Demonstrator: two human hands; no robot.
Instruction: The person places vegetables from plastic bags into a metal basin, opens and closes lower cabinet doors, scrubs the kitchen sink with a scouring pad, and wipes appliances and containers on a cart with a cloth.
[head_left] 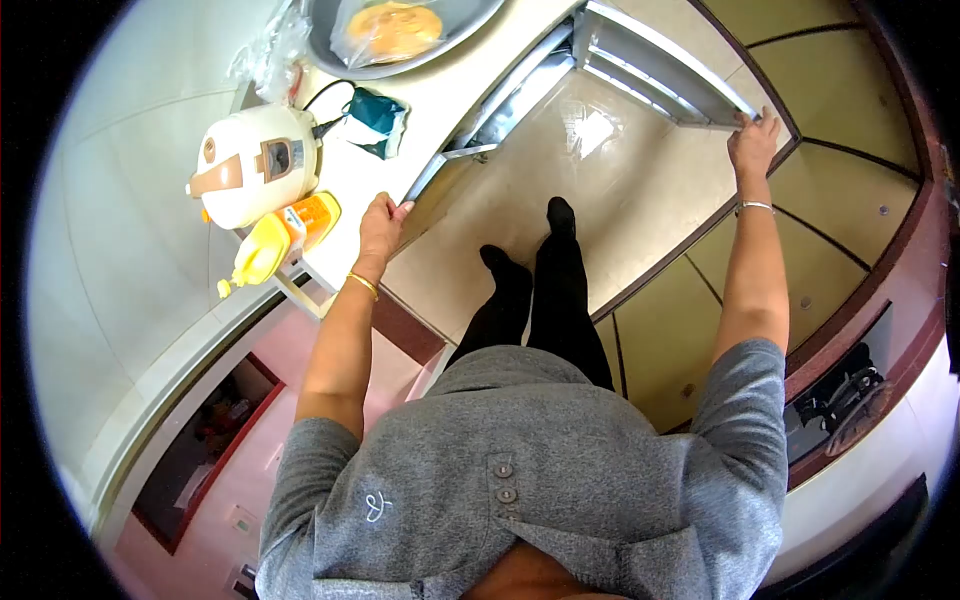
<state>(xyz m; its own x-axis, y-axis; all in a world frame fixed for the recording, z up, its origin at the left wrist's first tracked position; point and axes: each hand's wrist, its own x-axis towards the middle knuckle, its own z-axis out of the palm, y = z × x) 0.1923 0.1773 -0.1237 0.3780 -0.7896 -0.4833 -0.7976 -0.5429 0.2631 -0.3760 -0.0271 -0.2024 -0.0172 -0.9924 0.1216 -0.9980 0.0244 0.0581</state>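
Note:
My right hand point(754, 145) is closed around the outer end of an open silver-grey door point(665, 75), which has ledges along its inner side. The door is swung out from a metal-framed cabinet point(510, 90) below the countertop; little of its inside shows. My left hand point(381, 228) is at the edge of the white countertop point(425, 100), fingers curled on top and thumb along the edge. Nearest to it stand a yellow bottle point(272, 250) with an orange label and a cream-and-brown rice cooker point(255, 165).
A grey basin point(400, 68) holds a bagged round flatbread point(395, 30) at the counter's back. A green-and-white packet point(376, 122) lies beside the cooker. Tan cabinets point(780, 240) line the right side. My feet stand on the shiny tiled floor point(640, 190).

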